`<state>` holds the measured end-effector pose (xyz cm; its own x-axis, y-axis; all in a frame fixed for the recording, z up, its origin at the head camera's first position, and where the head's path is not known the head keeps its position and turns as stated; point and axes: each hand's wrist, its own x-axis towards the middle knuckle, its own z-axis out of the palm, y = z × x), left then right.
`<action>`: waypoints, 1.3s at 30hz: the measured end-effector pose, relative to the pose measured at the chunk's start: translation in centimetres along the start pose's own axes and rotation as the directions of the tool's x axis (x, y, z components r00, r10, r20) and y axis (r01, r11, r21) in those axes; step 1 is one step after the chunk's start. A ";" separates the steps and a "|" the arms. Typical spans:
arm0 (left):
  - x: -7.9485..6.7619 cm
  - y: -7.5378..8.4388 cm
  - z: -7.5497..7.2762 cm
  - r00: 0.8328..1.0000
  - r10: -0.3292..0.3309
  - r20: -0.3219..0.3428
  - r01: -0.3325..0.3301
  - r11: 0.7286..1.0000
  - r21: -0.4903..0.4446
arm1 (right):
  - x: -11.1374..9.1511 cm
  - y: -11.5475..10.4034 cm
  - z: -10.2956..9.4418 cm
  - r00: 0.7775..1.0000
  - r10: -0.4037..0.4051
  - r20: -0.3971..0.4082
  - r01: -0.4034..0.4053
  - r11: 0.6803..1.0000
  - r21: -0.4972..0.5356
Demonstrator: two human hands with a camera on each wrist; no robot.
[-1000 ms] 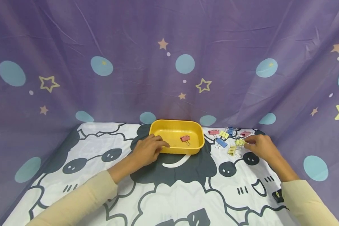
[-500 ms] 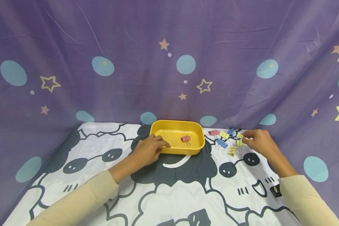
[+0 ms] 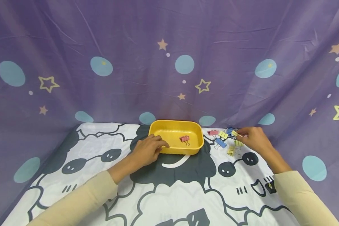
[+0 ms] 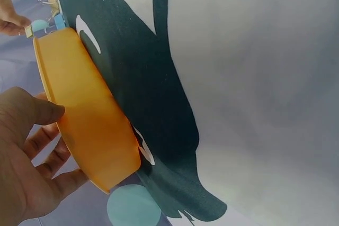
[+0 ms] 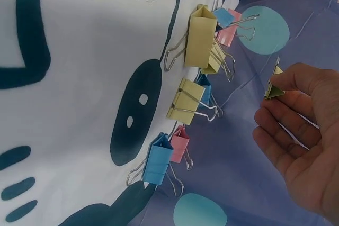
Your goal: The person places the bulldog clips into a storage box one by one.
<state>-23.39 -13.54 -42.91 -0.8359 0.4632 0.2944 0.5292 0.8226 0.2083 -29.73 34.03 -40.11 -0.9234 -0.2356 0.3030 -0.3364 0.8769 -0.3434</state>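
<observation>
My left hand (image 3: 147, 150) grips the near rim of a yellow plastic tray (image 3: 176, 151). In the left wrist view its thumb lies against the tray's outer wall (image 4: 87, 99), with the other fingers behind the rim. One pink binder clip (image 3: 185, 138) lies inside the tray. At the right, my right hand (image 3: 254, 138) pinches a small yellow binder clip (image 5: 275, 89) between thumb and fingertips, held above the other clips. Beneath and beside it lie a pink clip (image 3: 213, 132), blue clips (image 3: 221, 143) and yellow clips (image 3: 233, 151).
A white cloth with dark cartoon sheep (image 3: 175, 201) covers the table. Behind the tray and clips hangs a purple curtain (image 3: 130, 94) with stars and blue ovals. The right wrist view shows another blue clip (image 5: 158, 160) beside a pink one (image 5: 180, 142).
My right hand has raised the yellow binder clip off the group and carried it left, toward the tray. My left hand stays on the tray rim.
</observation>
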 end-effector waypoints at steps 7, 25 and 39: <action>-0.2 -0.2 -0.1 1.000 -0.013 0.002 0.013 1.000 -0.002 | 0.9 -0.9 0.6 0.999 -0.039 0.023 0.039 0.999 0.005; -0.5 -0.2 0.0 1.000 -0.006 -0.005 0.006 1.000 -0.008 | 2.2 -4.4 2.2 0.996 -0.082 0.032 0.079 0.994 0.074; 0.3 0.0 -0.1 1.000 -0.019 0.014 0.019 1.000 -0.021 | 2.7 -6.5 2.7 0.993 -0.108 0.056 0.101 0.988 0.117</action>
<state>-23.62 -13.45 -42.75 -0.8476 0.4523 0.2775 0.5161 0.8241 0.2332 -30.54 26.59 -39.51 -0.8906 -0.3522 0.2876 -0.4471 0.7935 -0.4129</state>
